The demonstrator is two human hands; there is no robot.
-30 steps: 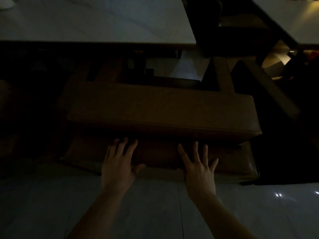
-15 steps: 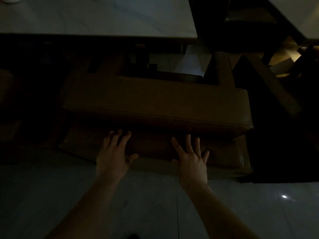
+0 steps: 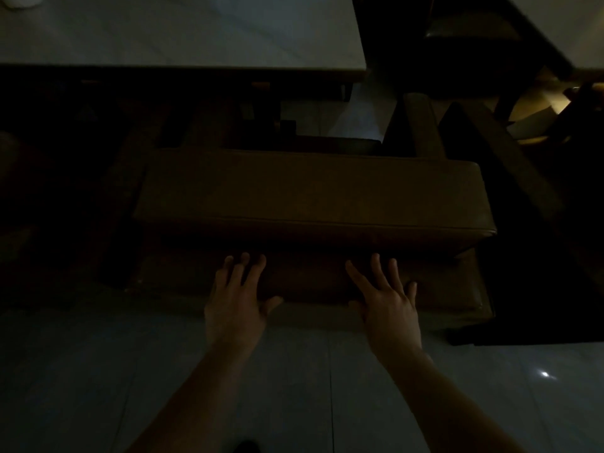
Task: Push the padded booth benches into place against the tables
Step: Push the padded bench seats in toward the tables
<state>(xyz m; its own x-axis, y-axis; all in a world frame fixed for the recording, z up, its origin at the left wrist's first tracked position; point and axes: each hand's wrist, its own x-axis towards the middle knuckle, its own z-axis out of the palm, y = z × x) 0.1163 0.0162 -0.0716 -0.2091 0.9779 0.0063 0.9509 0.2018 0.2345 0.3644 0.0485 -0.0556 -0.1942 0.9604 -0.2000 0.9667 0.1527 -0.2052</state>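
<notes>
Bench (image 3: 313, 197) pushed nearer table (image 3: 183, 37), both flat hands (image 3: 235, 308) against its base.

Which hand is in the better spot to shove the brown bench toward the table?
Probably the right hand: it lies flat nearer the middle of the padded bench. The left hand sits further toward its left end.

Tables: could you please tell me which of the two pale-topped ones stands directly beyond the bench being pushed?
The large table at upper left; the other is cut off at right.
</notes>
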